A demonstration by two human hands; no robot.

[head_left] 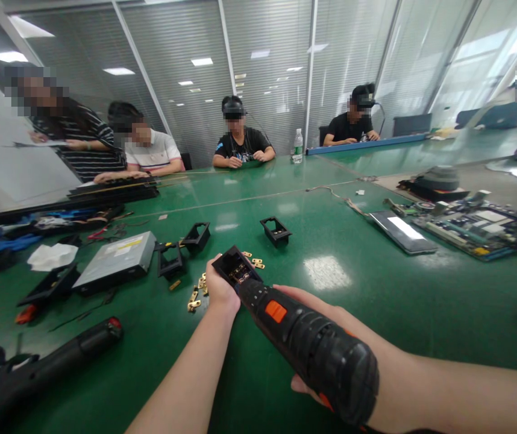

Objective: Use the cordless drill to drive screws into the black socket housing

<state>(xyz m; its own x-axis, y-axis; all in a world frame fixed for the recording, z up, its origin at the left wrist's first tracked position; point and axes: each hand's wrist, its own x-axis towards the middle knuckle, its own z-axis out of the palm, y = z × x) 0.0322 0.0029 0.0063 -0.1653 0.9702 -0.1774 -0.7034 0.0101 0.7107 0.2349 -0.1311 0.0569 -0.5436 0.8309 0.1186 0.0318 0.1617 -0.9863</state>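
In my left hand (pixel 223 293) is a black rectangular plastic housing (pixel 228 260), tilted, with small brass-coloured parts inside. My right hand (pixel 326 308) is closed around a black and orange cordless electric screwdriver (pixel 301 328). The tool's front end reaches the near side of the housing; its tip is hidden by its own body. Beside my left hand lie several small brass strips (pixel 193 299) with holes. More black frame-like housings stand beyond: one to the right (pixel 275 231), one behind (pixel 196 237) and one to the left (pixel 170 262).
Left of my hands are a silver disc drive (pixel 116 259), a white tissue (pixel 53 257) and a black power tool (pixel 50 361). A phone-like device (pixel 401 232) and a circuit board (pixel 488 226) lie at right. Several people sit or stand across the green table (pixel 403 301).
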